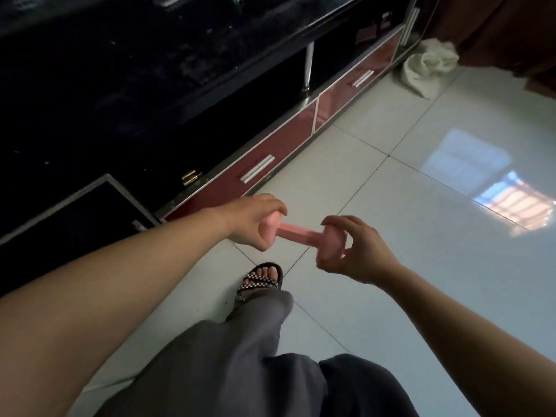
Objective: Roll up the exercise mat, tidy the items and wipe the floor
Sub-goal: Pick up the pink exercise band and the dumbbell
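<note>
A small pink dumbbell is held level in the air above the white tiled floor. My left hand is closed around its left end. My right hand grips its right end with the fingertips, thumb on top. Both arms reach forward from the bottom of the view. No exercise mat or wiping cloth is visible.
A low dark cabinet with red drawer fronts and silver handles runs along the left, its door open at lower left. A crumpled white bag lies at the far end by a brown curtain. My sandalled foot stands below the dumbbell.
</note>
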Demonstrator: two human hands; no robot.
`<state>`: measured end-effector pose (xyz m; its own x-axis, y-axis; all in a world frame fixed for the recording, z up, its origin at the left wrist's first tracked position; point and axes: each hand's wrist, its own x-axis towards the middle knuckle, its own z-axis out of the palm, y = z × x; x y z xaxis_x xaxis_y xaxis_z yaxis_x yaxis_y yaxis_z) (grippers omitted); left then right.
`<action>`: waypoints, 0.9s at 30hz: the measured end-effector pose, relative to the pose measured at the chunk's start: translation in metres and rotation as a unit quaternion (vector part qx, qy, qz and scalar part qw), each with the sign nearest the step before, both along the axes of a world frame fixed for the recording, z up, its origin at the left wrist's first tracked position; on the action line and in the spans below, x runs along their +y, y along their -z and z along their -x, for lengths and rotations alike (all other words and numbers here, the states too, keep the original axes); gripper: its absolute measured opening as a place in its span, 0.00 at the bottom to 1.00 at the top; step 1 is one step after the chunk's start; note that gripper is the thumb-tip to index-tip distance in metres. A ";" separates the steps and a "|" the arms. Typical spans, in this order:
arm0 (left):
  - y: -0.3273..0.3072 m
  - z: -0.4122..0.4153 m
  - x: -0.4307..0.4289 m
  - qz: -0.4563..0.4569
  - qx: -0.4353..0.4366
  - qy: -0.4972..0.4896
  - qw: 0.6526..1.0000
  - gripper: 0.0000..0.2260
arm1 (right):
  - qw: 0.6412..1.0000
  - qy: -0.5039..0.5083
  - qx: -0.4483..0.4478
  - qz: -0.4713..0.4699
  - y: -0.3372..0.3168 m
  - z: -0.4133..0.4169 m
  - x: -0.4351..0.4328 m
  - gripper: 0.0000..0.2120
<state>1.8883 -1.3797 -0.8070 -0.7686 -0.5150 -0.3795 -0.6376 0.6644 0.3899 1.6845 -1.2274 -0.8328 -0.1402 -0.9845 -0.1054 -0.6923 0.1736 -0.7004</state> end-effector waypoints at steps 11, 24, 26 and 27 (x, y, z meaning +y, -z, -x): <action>-0.108 -0.180 0.072 0.048 0.029 -0.181 0.982 0.23 | 0.979 -0.186 -0.040 0.072 -0.088 -0.135 -0.019 0.33; -0.011 -0.335 0.120 -0.025 0.056 -0.240 0.969 0.19 | 0.969 -0.243 0.000 -0.051 -0.018 -0.275 -0.009 0.37; 0.014 -0.364 0.129 -0.025 0.063 -0.227 0.972 0.19 | 0.965 -0.252 0.002 -0.069 -0.001 -0.302 -0.002 0.37; 0.024 -0.379 0.134 -0.024 0.067 -0.221 0.973 0.19 | 0.962 -0.262 0.003 -0.077 0.008 -0.316 0.002 0.37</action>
